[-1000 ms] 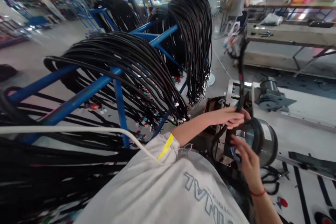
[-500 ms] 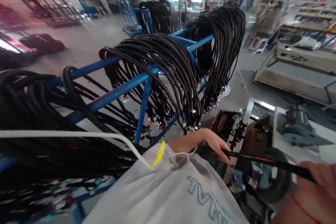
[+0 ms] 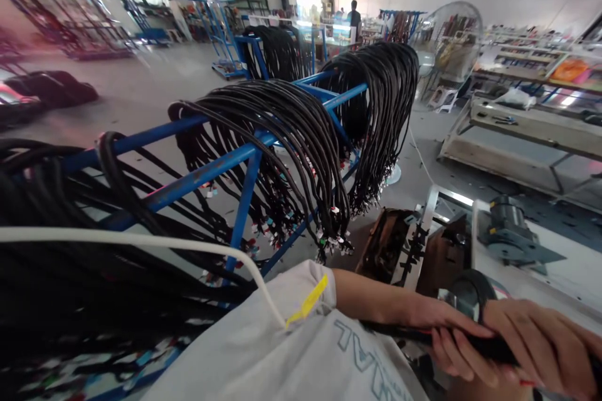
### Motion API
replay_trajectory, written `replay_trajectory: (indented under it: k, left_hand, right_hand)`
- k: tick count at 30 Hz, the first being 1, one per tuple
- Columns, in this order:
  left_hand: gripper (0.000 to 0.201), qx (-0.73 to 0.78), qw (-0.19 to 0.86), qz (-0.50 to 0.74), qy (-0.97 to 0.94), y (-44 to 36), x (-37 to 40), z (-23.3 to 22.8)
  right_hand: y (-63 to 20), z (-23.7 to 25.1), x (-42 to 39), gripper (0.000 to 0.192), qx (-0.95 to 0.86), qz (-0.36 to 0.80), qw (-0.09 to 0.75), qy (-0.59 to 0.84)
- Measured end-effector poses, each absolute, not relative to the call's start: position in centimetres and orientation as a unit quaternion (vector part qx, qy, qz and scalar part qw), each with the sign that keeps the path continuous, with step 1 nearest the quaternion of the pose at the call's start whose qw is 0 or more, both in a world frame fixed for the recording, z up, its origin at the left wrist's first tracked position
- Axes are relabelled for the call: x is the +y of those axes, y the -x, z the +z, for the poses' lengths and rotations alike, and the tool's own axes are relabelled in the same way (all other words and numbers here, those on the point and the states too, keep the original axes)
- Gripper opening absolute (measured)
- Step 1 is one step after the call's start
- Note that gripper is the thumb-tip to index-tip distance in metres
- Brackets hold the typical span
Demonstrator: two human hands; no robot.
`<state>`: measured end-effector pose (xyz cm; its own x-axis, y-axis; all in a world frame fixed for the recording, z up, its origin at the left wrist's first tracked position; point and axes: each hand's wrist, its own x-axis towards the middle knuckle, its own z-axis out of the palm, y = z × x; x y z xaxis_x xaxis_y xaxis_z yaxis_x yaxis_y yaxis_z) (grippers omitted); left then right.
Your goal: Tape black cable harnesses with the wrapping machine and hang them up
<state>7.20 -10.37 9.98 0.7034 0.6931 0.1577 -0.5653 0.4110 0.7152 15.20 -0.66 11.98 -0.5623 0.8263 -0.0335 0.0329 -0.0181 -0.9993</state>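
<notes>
My left hand [image 3: 458, 341] is closed around a black cable [image 3: 493, 348] at the lower right. Right beside it, my right hand [image 3: 540, 341] wraps over the same cable from above. The two hands are close together, and the cable between them is mostly covered by fingers. One length of it trails left past my left wrist, across the front of my white shirt [image 3: 305, 357]. A small red bit shows under the right hand's fingers.
A blue rack [image 3: 202, 175] hung with many black cables [image 3: 282, 119] stands at my left and ahead. A grey motor [image 3: 508, 225] sits on a white bench at right, near an open brown box [image 3: 388, 244]. A large fan [image 3: 451, 44] stands farther back. A white cord [image 3: 188, 241] crosses at left.
My left hand has moved right along the black cable and is now close to my right hand. The stretch of cable between them has shortened. The view has tilted up a little.
</notes>
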Motion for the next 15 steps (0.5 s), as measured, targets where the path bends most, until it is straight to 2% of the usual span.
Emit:
replay_trajectory:
  k: [3, 5, 6, 9, 11, 13, 15]
  left_hand:
    - [0.046, 0.124, 0.775, 0.446, -0.430, -8.6, -10.0, 9.8]
    - [0.044, 0.137, 0.749, 0.474, -0.443, -8.6, -10.1, 10.4]
    - [0.043, 0.141, 0.740, 0.479, -0.451, -8.4, -10.2, 10.9]
    - [0.044, 0.191, 0.702, 0.476, -0.494, -7.2, -10.3, 12.0]
    - [0.039, 0.293, 0.622, 0.478, -0.547, -6.4, -10.2, 12.1]
    - [0.033, 0.432, 0.489, 0.462, -0.601, -5.7, -9.9, 11.8]
    - [0.037, 0.527, 0.383, 0.406, -0.641, -5.0, -9.6, 11.2]
  right_hand:
    - [-13.7, 12.6, -1.1, 0.083, -0.542, 0.614, 0.497, 0.285]
    - [-14.4, 14.2, -2.0, 0.071, -0.509, 0.600, 0.572, 0.233]
    - [-15.1, 15.1, -2.4, 0.059, -0.510, 0.600, 0.574, 0.226]
    - [-17.2, 17.0, -3.1, 0.027, -0.548, 0.607, 0.509, 0.268]
    - [-17.8, 16.8, -2.8, 0.029, -0.554, 0.610, 0.489, 0.286]
    - [-17.8, 15.4, -2.0, 0.038, -0.548, 0.597, 0.507, 0.294]
    - [-18.0, 14.0, -1.1, 0.042, -0.563, 0.564, 0.520, 0.308]
